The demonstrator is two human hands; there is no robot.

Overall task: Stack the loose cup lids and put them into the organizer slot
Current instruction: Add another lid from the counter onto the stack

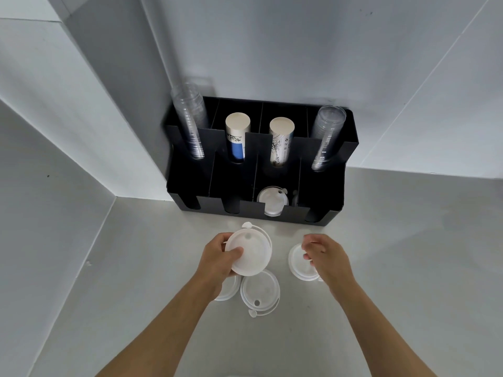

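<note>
My left hand [217, 258] grips a white cup lid [251, 253], lifted and tilted above the counter. Under that hand lies another white lid [227, 291], partly hidden, and a third lid [260, 292] lies flat beside it with its plug tab toward me. My right hand [325, 255] hovers with fingers loosely curled over a lid [296, 261] on the counter; whether it touches that lid I cannot tell. The black organizer [329, 198] stands against the wall, and one front slot holds white lids [270, 200].
The organizer's back row holds clear cup stacks [190, 123] [326, 137] at both ends and two paper cup stacks [236, 134] [280, 140] in the middle. White walls close in on the left and behind. The grey counter [408, 268] extends to the right.
</note>
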